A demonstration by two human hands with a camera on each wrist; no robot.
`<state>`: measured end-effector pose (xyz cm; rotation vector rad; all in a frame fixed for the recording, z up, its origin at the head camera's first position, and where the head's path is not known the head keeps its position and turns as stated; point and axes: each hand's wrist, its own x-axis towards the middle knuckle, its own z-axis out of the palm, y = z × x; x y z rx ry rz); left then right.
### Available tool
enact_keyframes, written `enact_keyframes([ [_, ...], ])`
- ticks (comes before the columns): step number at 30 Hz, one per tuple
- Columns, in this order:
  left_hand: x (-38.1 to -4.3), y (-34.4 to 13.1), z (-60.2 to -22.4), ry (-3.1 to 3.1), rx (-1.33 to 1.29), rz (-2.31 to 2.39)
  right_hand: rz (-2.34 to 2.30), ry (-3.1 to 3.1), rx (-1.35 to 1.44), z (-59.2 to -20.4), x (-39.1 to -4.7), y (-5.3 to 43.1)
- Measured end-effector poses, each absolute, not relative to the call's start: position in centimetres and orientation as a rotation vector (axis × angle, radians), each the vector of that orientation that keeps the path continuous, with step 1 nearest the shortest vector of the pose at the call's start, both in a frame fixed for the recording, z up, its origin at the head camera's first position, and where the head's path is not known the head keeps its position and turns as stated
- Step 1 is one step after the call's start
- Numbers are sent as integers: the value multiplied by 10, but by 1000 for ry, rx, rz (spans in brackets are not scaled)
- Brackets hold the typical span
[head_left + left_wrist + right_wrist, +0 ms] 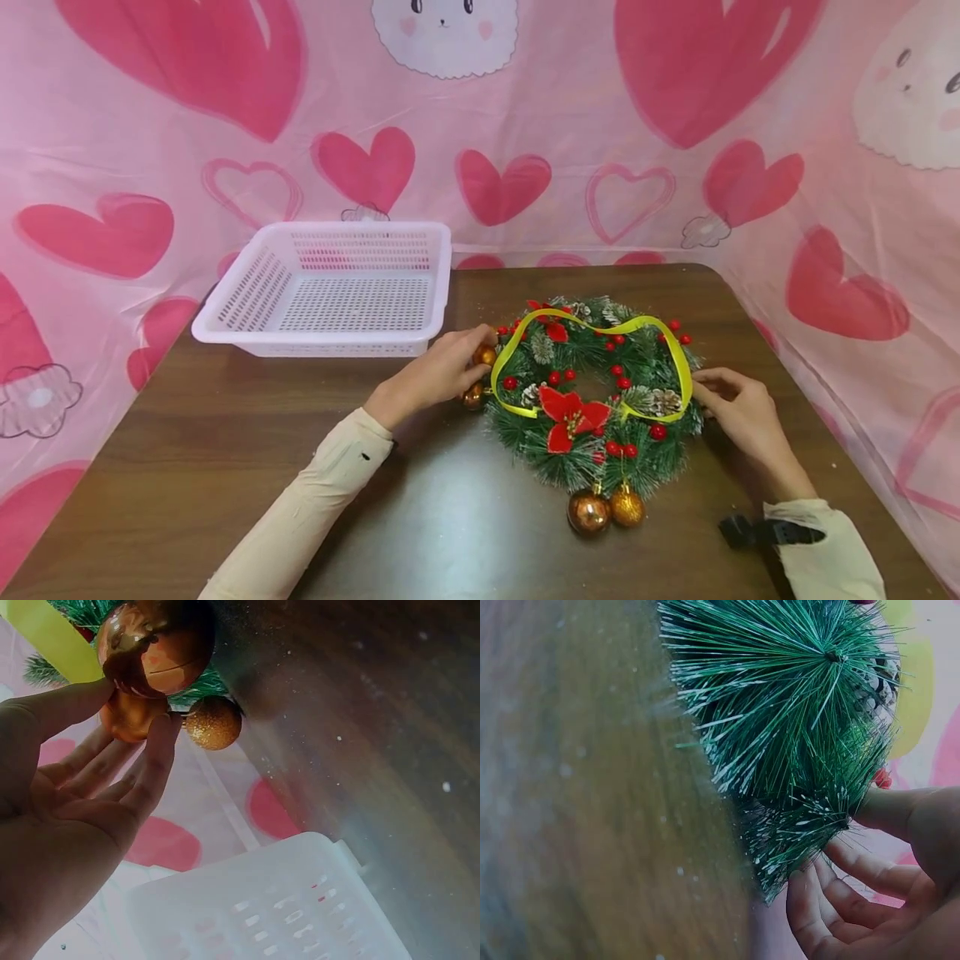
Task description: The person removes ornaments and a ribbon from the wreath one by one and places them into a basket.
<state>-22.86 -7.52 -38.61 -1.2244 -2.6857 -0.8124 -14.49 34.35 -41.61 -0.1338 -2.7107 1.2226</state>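
A green Christmas wreath (652, 458) lies on the table with red berries, pine cones and a red poinsettia (572, 417). A yellow ribbon (684, 375) loops loosely over its top. Two copper-gold baubles (588, 511) hang at its near side, and several more sit at its left edge. At that edge my left hand (442, 367) pinches a shiny copper bauble (154, 645) between thumb and fingers, with a glittery gold one (214, 724) beside it. My right hand (746, 417) grips the wreath's right edge, thumb above the needles and fingers partly hidden under them.
A white slatted plastic basket (360, 333) stands at the back left of the brown wooden table (225, 433). Pink cloth (570, 100) with hearts hangs behind the table and along its sides. A black strap (772, 532) circles the right wrist.
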Motion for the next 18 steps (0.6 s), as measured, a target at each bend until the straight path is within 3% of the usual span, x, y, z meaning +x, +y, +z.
enact_keyframes([
  [18,-223,-80,-365,-2613,-1198,-791,1312,-2659,-133,-420,-145,344],
])
